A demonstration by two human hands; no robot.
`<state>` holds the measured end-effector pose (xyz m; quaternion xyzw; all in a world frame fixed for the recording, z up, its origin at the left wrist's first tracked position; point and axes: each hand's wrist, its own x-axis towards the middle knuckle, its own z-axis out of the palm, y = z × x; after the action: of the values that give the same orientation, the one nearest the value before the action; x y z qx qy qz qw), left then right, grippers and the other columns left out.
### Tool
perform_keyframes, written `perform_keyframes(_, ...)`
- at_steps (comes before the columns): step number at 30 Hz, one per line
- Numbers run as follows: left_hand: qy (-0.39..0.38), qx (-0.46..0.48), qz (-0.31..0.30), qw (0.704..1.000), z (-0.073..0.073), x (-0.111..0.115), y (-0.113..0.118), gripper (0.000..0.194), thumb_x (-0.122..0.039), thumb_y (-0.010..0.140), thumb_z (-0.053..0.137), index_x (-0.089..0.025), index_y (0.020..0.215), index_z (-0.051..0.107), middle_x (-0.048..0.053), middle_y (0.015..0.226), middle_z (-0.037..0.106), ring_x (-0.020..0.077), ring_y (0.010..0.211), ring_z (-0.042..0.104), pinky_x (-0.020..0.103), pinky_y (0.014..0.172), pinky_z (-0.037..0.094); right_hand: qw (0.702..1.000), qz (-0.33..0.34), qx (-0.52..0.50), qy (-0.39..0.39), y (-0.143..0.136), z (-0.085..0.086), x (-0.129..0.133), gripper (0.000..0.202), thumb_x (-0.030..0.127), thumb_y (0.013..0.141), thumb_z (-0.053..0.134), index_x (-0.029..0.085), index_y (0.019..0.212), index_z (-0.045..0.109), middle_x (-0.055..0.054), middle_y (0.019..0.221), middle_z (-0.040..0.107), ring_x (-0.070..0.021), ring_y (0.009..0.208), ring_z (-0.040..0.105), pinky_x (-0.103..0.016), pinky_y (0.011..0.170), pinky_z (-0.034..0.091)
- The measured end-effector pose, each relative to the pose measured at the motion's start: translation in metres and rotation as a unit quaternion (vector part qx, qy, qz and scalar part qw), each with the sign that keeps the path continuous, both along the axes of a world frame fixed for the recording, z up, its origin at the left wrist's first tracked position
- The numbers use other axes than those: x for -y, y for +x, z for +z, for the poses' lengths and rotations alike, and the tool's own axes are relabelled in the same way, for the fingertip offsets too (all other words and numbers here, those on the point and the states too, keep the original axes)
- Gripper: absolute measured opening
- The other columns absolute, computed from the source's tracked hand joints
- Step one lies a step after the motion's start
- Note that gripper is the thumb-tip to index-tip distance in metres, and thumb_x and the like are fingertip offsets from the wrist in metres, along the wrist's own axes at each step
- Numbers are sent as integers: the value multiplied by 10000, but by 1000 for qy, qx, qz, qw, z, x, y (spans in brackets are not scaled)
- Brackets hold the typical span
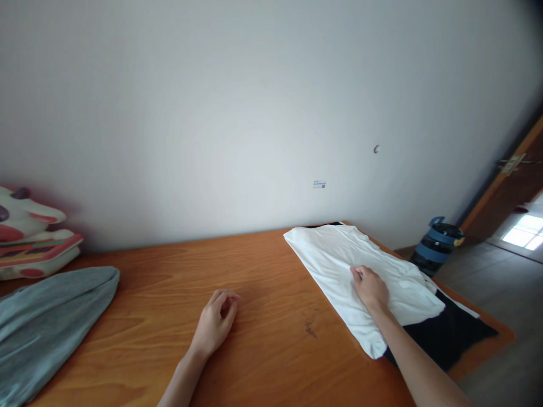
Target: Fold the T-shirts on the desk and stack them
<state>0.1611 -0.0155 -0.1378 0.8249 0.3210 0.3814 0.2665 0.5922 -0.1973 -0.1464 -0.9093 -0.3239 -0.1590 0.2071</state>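
My left hand (215, 321) is just over the bare wood of the table (263, 350), with its fingers curled towards the thumb and nothing between them. On the right, my right hand (371, 288) rests on a white garment (331, 257), its fingertips drawn together at the cloth. The white garment is folded into a long, slightly wrinkled shape. Beneath it lies a black garment (445, 333), showing at the near right end and a little at the far edge. Its remaining part is hidden under the white cloth.
Grey cloth (55, 316) lies at the table's left, in front of a white and red animal-shaped toy (34, 237). A pale wall (212, 141) rises behind the table. Beyond the right edge are a dark bottle with blue bands (436, 246) and a brown door (509, 186).
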Motion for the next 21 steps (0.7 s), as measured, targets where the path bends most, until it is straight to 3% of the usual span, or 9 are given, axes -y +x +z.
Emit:
perform_keyframes(12,-1,-18,-15,1000,4,3,3,250,-345,938,468,-215,894,676,53,870,656,170,700,629,298,679,536,993,8,-10,118,-12,10,0,319,413,951,431,196,897,658,-117,779,718,-222,608,579,-322,592,306)
perform_keyframes(17,-5,-18,-1,1000,3,2,4,234,-326,925,471,-210,893,671,45,837,647,161,669,615,292,656,533,976,72,-21,204,-26,22,0,533,647,938,319,203,915,614,-162,880,740,-265,714,646,-341,649,412)
perform_keyframes(21,-16,-4,6,1000,0,3,3,237,-379,944,492,-209,1002,646,42,876,656,159,699,630,309,685,560,957,105,-44,267,-66,42,-22,587,746,931,305,225,865,569,-120,776,710,-243,696,632,-326,650,445)
